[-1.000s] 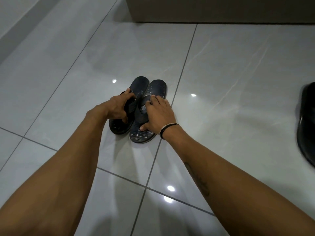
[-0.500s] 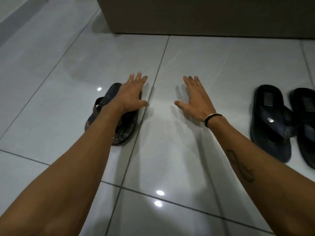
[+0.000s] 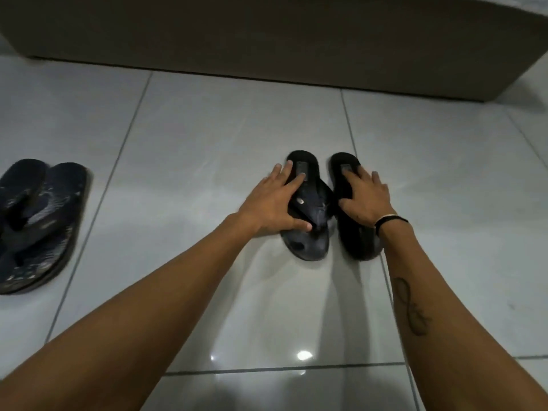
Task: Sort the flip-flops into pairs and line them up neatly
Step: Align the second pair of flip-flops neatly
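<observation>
Two plain black flip-flops lie side by side on the pale tiled floor, toes pointing away from me. My left hand (image 3: 274,203) rests flat on the left black flip-flop (image 3: 311,232), fingers spread over its strap and sole. My right hand (image 3: 366,197) lies on the right black flip-flop (image 3: 360,241), covering its middle. Neither hand is curled around a sandal. A pair of patterned dark blue flip-flops (image 3: 35,221) sits together at the far left, touching each other.
A dark low wall of furniture (image 3: 267,40) runs across the back, its base meeting the floor. Glossy grey tiles (image 3: 207,149) with thin grout lines stretch between the two pairs and toward me.
My hands left the patterned pair and moved right onto the black pair. The view swung right, so the patterned pair now lies at the far left.
</observation>
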A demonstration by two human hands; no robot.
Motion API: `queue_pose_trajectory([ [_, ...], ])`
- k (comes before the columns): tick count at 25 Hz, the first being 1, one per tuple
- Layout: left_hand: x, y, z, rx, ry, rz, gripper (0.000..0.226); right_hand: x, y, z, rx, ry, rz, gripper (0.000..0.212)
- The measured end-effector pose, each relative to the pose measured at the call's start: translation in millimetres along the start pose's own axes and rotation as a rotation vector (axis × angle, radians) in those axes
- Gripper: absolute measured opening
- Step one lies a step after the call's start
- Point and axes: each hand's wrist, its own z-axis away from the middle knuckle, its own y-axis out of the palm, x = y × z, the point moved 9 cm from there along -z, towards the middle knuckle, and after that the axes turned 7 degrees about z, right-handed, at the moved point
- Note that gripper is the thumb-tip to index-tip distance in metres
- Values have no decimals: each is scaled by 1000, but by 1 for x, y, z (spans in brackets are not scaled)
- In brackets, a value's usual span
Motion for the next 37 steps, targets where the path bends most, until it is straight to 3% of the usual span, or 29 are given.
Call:
queue_pose_trajectory([
  [3,-18,23,-13,55,-13,-46,124,-20,22,9,179,-55,-10,85],
  [10,-19,34,-24,37,-19,-82,124,-22,31,1,264,-163,13,106],
  [21,-189,130,-77,70,81,-106,113,-207,17,33,310,119,-95,100],
  [37,-191,149,-80,18,71,-11,118,-217,14,27,291,136,-137,101],
])
